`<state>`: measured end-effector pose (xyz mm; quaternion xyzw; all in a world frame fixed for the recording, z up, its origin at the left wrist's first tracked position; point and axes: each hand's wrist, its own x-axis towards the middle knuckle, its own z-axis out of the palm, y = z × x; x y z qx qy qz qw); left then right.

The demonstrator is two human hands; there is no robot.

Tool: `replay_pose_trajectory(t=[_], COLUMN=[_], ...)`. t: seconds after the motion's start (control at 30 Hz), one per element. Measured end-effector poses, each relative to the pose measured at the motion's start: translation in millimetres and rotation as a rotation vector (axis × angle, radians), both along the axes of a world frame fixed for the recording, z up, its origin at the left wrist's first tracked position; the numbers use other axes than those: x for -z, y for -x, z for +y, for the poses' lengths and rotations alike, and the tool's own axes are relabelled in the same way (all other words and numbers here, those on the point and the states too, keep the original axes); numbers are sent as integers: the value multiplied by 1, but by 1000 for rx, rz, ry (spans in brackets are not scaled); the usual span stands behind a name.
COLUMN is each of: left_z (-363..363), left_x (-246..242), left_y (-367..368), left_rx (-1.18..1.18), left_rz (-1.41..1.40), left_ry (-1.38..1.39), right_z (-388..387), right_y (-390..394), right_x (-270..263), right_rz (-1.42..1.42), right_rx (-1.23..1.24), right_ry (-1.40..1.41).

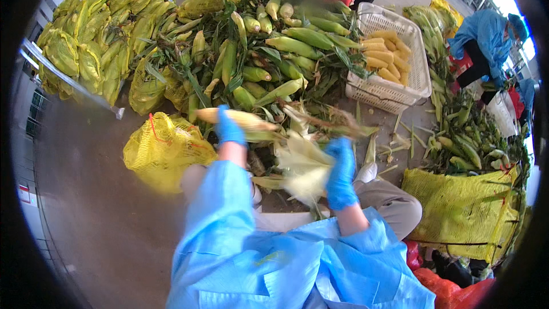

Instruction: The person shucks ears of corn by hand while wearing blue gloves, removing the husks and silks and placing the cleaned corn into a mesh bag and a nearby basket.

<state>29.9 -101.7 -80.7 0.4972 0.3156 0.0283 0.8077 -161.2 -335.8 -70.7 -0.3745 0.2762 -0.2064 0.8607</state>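
My left hand [229, 128], in a blue glove, is closed around a partly husked ear of corn [253, 119]. Its yellow kernels show on top, and some green husk hangs along its underside. My right hand [341, 174], gloved in the same blue, grips a pale bunch of corn husk [306, 167], blurred by motion. Whether this husk still joins the ear, I cannot tell. Beyond both hands lies a heap of unhusked corn [274, 56] with green leaves. Loose husks and silk [330, 120] lie just past my right hand.
A white plastic crate [386, 94] at the back right holds husked yellow cobs [388, 58]. Yellow mesh sacks [167, 154] lie to the left, with full ones stacked behind [90, 38]. Another mesh sack [463, 210] stands at right. People in blue gowns [482, 43] work nearby.
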Motion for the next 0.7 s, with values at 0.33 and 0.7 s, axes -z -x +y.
replay_pose_trajectory(t=[0.33,0.7], left_z=[16,-53], left_x=[-69,-116], left_y=[-7,77], left_rx=[382,1238], left_rz=[-236,-770], left_ry=[37,-1289], right_z=[-76,48], right_y=[-58,-100], right_x=[14,-62], right_rz=[510,-54], right_rx=[-751,-484], right_ry=[1000,-118])
